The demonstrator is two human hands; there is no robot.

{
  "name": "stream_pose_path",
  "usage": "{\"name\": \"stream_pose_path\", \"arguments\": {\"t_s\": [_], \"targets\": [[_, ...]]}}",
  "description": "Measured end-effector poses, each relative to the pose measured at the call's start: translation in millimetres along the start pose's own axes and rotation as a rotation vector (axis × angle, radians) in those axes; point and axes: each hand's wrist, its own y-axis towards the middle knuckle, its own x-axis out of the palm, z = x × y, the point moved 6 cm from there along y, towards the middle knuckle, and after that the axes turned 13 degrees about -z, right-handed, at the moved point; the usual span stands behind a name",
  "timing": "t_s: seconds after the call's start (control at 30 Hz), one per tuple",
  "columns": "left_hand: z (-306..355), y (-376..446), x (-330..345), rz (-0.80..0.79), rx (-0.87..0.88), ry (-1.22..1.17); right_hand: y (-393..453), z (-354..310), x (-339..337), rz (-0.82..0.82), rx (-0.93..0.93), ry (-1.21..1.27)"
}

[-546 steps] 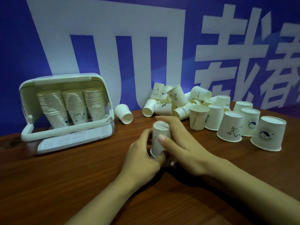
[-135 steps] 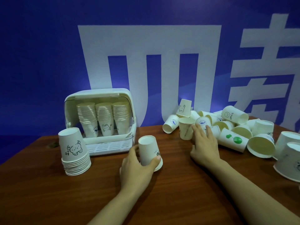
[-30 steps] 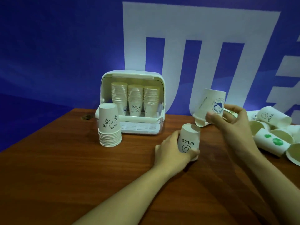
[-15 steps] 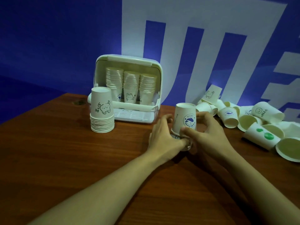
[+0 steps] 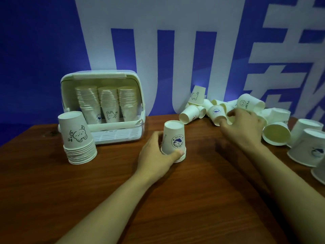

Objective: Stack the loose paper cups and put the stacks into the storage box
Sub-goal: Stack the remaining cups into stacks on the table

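Half a second ago both hands met around the short stack [image 5: 173, 141] at table centre; now only the left hand [image 5: 156, 155] grips it, thumb and fingers curled round its base, while the right hand [image 5: 243, 125] has gone out to the pile of loose cups [image 5: 218, 110] on the right.

At far left the taller finished stack [image 5: 78, 138], rims down, stands just in front of the storage box [image 5: 102, 80], whose open front shows three rows of nested cups [image 5: 108, 101]; the stack hides the box's lower left corner. How many cups the short stack holds is hard to tell, since the left hand covers its rims. The right hand's fingers curl among the loose cups; whether they grip one cannot be told. Cups at the right edge [image 5: 306, 148] are cut off. A blue and white banner [image 5: 158, 41] backs the wooden table [image 5: 105, 191].
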Motion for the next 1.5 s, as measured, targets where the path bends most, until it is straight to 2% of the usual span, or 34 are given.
{"name": "stream_pose_path", "arguments": {"t_s": [0.1,0.17,0.23,0.33,0.47,0.63,0.73,0.83,0.87,1.03,1.13,1.33,1.4,1.5], "targets": [[-1.6,3.0,3.4,-0.028,-0.005,0.027,11.6,37.9,15.4,-0.154,0.184,-0.126],[-1.8,3.7,4.5,-0.035,-0.003,0.035,9.5,45.9,26.7,-0.255,0.237,-0.217],[-1.5,3.6,4.9,-0.036,0.001,0.036,5.7,36.9,30.0,-0.251,0.218,-0.281],[-0.5,3.3,4.9,-0.037,0.003,0.026,5.4,25.0,22.3,-0.142,0.203,-0.301],[-2.0,2.5,4.7,-0.045,-0.007,0.009,8.9,38.1,33.1,-0.303,0.269,-0.318],[-2.0,3.2,5.0,-0.046,-0.003,0.005,5.1,19.7,44.8,-0.350,0.079,0.014],[-2.1,3.2,4.1,-0.035,0.004,0.017,-0.4,-1.5,53.8,-0.479,-0.058,0.197],[-1.9,2.9,3.7,-0.030,0.010,0.029,-8.8,-11.2,69.3,-0.604,-0.084,0.574],[-1.9,2.7,3.8,-0.028,0.011,0.031,-11.4,-13.6,72.9,-0.592,-0.078,0.613],[0.6,2.3,4.0,-0.024,0.032,0.043,-14.1,-21.1,85.9,-0.506,-0.105,0.364],[1.8,3.0,4.7,-0.023,0.038,0.052,-7.1,-22.1,93.1,-0.480,-0.114,0.401],[2.0,1.9,5.4,-0.020,0.032,0.059,-4.3,-40.2,96.3,-0.457,-0.340,0.262],[0.9,1.5,5.1,-0.023,0.026,0.062,-7.6,-42.2,90.7,-0.380,-0.380,0.329],[1.1,1.4,5.3,-0.030,0.023,0.053,-11.6,-43.8,65.6,-0.309,-0.319,0.686]]}}
